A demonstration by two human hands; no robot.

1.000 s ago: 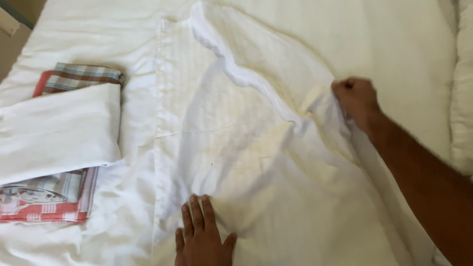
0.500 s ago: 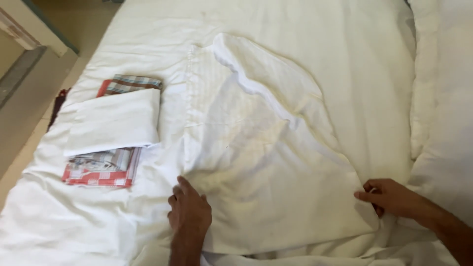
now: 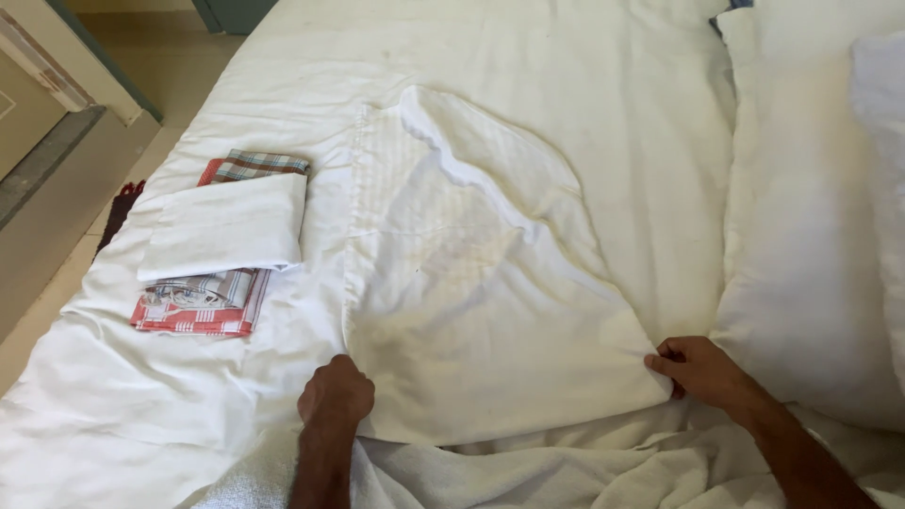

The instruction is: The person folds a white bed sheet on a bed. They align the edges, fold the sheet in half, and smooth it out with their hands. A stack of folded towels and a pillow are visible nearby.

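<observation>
A white striped pillowcase [image 3: 471, 292] lies spread on the white bed sheet [image 3: 584, 85], its far part folded over. My left hand [image 3: 336, 394] grips its near left corner with curled fingers. My right hand [image 3: 699, 369] pinches its near right corner, close to the pillows. Both hands hold the cloth's near edge flat against the bed.
A folded white cloth [image 3: 226, 228] rests on a stack of folded checked and red cloths [image 3: 203, 306] at the left of the bed. White pillows [image 3: 820, 226] lie along the right. A white towel [image 3: 528, 476] bunches at the near edge. Floor and a wooden frame [image 3: 57, 113] show at far left.
My right hand has drawn the pillowcase corner down toward me and now pinches it at the near right. My left hand went from flat to gripping the near left corner.
</observation>
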